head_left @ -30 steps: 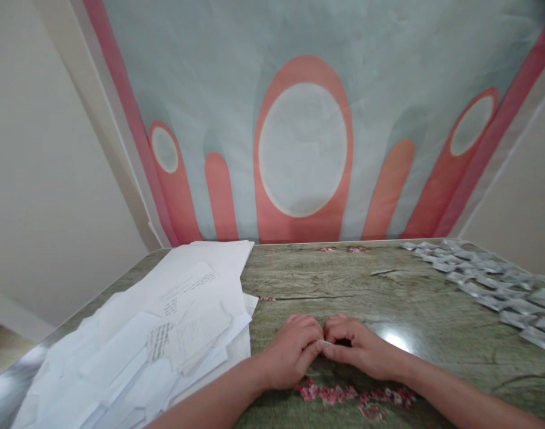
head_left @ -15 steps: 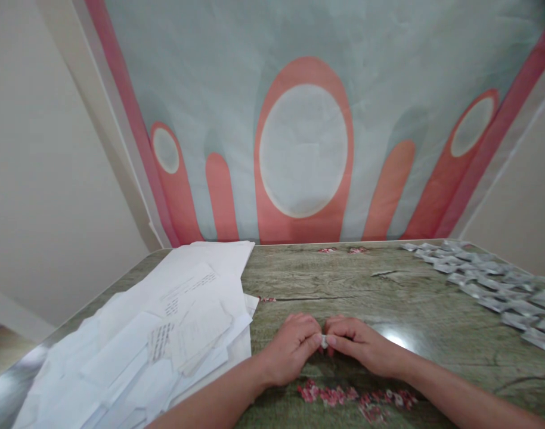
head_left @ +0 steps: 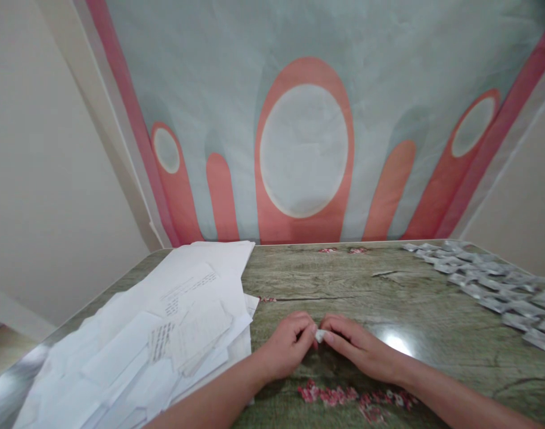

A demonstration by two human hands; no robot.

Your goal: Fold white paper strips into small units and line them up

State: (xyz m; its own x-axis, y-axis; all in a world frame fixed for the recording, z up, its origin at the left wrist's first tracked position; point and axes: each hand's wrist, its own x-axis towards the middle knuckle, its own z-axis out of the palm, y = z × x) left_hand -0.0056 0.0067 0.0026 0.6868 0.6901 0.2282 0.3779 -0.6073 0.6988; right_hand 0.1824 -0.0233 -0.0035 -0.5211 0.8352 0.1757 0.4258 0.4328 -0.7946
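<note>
Near the front middle of the table my two hands meet over a small white piece of paper [head_left: 320,335], crumpled or twisted tight. My left hand [head_left: 291,342] pinches its left end between thumb and curled fingers. From the other side my right hand [head_left: 359,345] grips it, thumb laid along the near face. Most of the paper is hidden inside the fingers, so its full shape cannot be made out. To the left of my hands lies a spread pile of white paper sheets [head_left: 133,345], some with printed text.
Rows of folded grey-white paper pieces [head_left: 496,286] cover the right side of the wood-grain table [head_left: 308,274]. Pink flower prints [head_left: 330,393] mark the tabletop. Behind the far edge hangs a backdrop [head_left: 228,89] with pink arches.
My left hand has shifted slightly left and turned, with its fingers curled tighter. More of the white paper shows between the hands. The paper pile and the rows look the same.
</note>
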